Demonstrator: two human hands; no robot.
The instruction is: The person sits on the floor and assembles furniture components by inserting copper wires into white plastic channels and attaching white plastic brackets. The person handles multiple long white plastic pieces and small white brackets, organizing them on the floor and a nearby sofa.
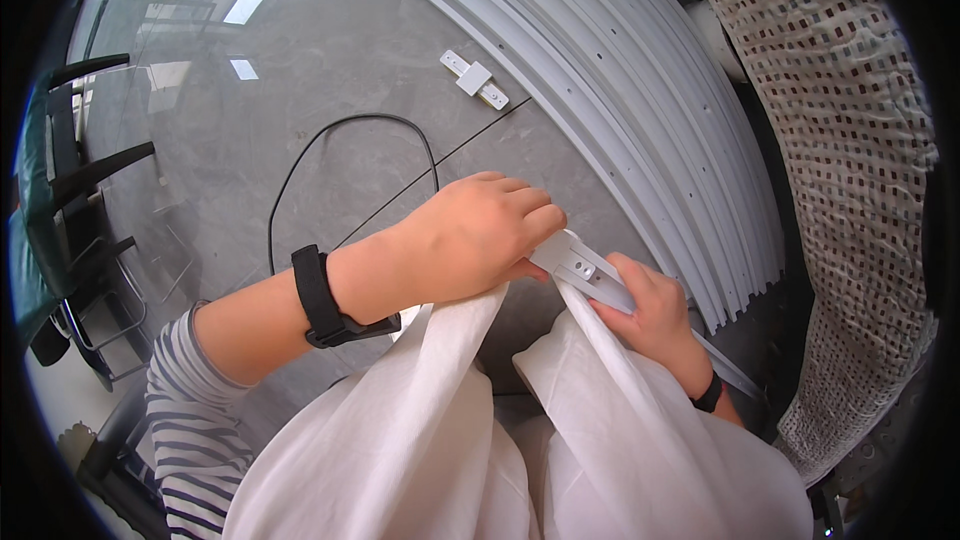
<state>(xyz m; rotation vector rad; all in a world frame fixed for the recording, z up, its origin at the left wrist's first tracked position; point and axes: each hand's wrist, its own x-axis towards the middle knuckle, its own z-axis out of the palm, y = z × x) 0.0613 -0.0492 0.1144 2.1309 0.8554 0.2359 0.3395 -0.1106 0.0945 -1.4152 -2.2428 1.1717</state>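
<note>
A white rail (606, 286) with small holes near its end lies in my right hand (655, 318), whose thumb and fingers close around it from the right. Its pale length seems to run on behind that hand toward the lower right. My left hand (490, 232) reaches across with curled fingers and pinches the rail's near end; the fingertips are partly hidden. White cloth (400, 410) drapes over my lap below both hands. On the floor beyond them lies a small white connector (475, 79) with a raised middle block.
Long white rails (600, 90) lie side by side at the right. A black cable (290, 175) loops on the grey tiled floor (330, 50). Farther right hangs a checked, patterned cloth (830, 90). A green-backed chair (38, 200) with black arms stands at the left.
</note>
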